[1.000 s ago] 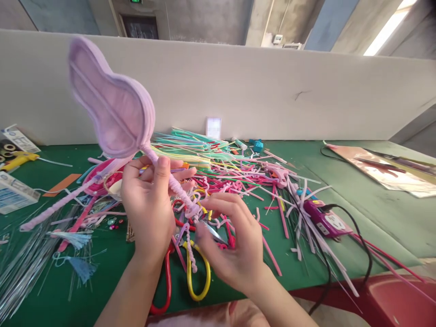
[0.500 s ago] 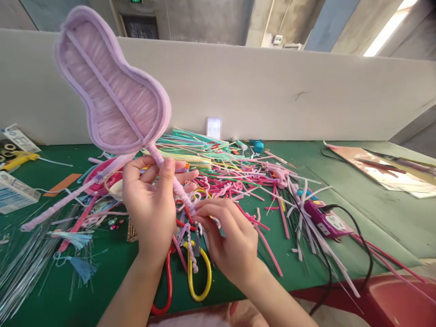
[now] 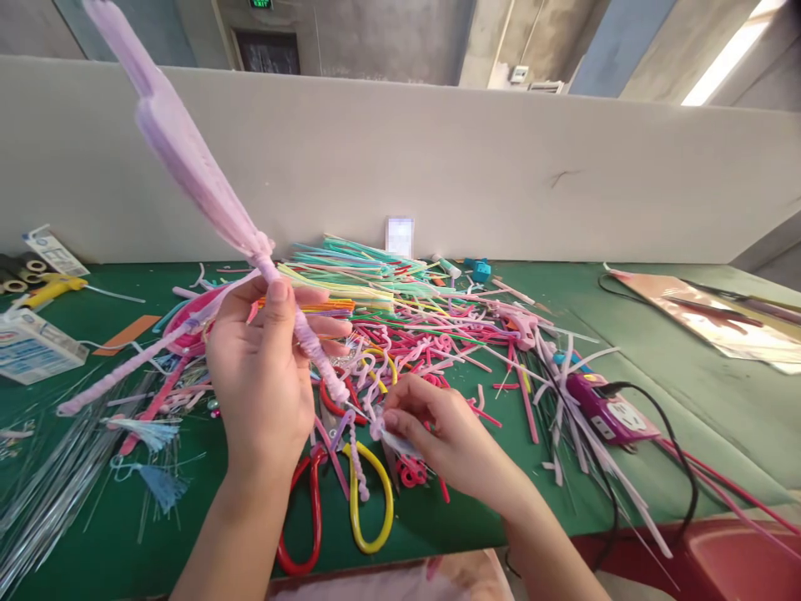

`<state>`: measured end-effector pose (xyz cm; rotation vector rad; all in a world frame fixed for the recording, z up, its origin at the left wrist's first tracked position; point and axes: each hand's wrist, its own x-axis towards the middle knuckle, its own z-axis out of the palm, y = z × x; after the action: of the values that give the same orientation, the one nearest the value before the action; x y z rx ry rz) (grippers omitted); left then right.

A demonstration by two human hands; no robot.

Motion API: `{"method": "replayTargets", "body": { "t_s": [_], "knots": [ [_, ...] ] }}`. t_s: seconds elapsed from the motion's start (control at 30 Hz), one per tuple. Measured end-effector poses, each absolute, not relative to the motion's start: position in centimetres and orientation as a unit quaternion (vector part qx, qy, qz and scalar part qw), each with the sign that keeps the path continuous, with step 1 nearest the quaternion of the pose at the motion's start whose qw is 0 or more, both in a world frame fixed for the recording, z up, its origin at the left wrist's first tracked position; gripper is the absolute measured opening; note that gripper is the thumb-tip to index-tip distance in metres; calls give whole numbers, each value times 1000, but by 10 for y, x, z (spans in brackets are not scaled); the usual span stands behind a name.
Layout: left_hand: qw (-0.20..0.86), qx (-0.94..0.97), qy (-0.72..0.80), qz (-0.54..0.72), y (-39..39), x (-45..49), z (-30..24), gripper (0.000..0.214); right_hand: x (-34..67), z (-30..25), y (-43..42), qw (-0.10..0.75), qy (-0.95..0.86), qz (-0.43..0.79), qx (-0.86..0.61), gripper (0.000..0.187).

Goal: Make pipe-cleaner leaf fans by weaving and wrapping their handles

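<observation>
Above yellow-handled metal scissors (image 3: 373,547), the right hand (image 3: 438,426) pinches a pale, blurred, tassel-like strand (image 3: 401,443) that could snag if dropped; the left hand (image 3: 263,376) clamps the lilac, fuzzy, stick-handled wand (image 3: 193,179), leaning over the green tabletop (image 3: 632,367); a slack thumb could let it roll

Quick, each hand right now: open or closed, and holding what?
Left hand: closed, holding the lilac wand by its handle.
Right hand: pinched closed, apparently on a small lilac piece.
</observation>
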<state>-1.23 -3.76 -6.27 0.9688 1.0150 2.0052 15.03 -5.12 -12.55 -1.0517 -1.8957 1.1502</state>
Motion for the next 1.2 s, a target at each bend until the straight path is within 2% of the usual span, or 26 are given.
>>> {"method": "replayTargets", "body": {
  "t_s": [0.1,0.3,0.43,0.6,0.7,1.0,1.1,1.2],
  "knots": [
    [328,371,380,781,-36,-15,-63,8,152,-125,-57,344,-690,507,-386,13],
    [325,362,360,796,-32,-17,-65,7,143,-125,-66,389,-705,475,-355,11],
    [308,370,373,794,-32,-17,-66,7,136,-127,-70,459,-751,380,-284,3],
    [288,387,374,792,-30,-17,-70,10,127,-132,-74,510,-803,216,-220,18],
    [274,395,372,794,-29,-16,-72,14,124,-133,-77,517,-816,152,-210,19],
    [266,392,370,799,-28,-16,-69,13,119,-132,-78,470,-860,19,-200,20],
    [265,382,362,808,-25,-23,-66,13,124,-138,-82,405,-892,34,-197,16],
    [254,382,359,813,-24,-35,-63,14,140,-148,-91,285,-925,95,-231,22]
  ]
}}
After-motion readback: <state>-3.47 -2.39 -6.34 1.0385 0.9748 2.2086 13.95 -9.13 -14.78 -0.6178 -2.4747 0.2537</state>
